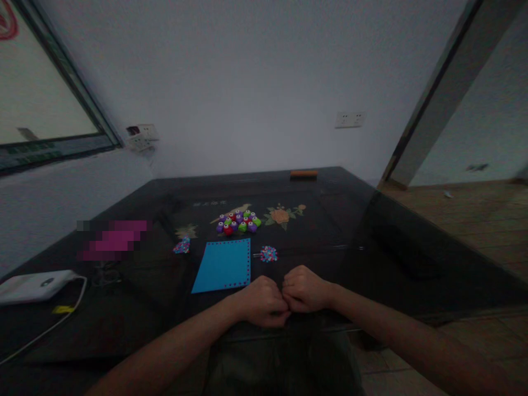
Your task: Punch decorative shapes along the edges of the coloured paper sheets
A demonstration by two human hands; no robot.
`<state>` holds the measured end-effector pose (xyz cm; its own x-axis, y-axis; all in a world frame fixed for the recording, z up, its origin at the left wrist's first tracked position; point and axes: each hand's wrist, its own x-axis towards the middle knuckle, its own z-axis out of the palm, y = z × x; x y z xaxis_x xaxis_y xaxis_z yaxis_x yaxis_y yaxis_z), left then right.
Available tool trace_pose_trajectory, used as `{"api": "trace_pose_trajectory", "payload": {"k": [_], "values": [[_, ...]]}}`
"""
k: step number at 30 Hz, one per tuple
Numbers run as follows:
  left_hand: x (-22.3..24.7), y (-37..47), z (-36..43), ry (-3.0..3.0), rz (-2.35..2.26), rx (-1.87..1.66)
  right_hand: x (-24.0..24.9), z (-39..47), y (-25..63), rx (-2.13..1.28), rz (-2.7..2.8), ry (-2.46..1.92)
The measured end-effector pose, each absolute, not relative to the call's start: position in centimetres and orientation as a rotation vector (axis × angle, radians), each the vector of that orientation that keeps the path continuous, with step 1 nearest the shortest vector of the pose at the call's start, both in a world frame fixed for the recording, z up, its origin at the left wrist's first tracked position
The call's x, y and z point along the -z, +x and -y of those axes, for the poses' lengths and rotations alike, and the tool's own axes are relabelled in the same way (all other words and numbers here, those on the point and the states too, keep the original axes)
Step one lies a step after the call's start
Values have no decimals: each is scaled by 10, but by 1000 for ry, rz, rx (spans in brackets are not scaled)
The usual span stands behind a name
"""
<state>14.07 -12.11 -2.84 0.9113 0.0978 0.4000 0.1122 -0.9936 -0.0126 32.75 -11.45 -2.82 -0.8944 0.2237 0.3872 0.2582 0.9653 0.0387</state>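
My left hand (265, 301) is closed near the table's front edge, just off the lower right corner of a blue sheet (225, 265) with small dark marks along its borders. Touching it is my right hand (304, 289), also closed. Whatever the fingers may hold is hidden. A round cluster of small pink, white and blue pieces (269, 253) lies beyond my hands, right of the sheet. Left of the sheet is a similar small cluster (182, 246). Several purple, green and red balls with eye-like tops (238, 222) sit behind the sheet.
The dark table (334, 258) meets the wall at the back. A white device (35, 287) with a cable lies at the left, near a blurred pink patch (117, 237). An orange-brown bar (304, 174) rests at the back, and a dark object (406, 250) at the right.
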Motion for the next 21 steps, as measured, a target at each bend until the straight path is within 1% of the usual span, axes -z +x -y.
{"api": "trace_pose_trajectory", "payload": {"k": [12, 21], "values": [[26, 141, 122, -3033, 172, 597, 28, 114, 327, 91, 2728, -335], [27, 141, 122, -3030, 172, 634, 28, 114, 328, 90, 2702, -324]]}}
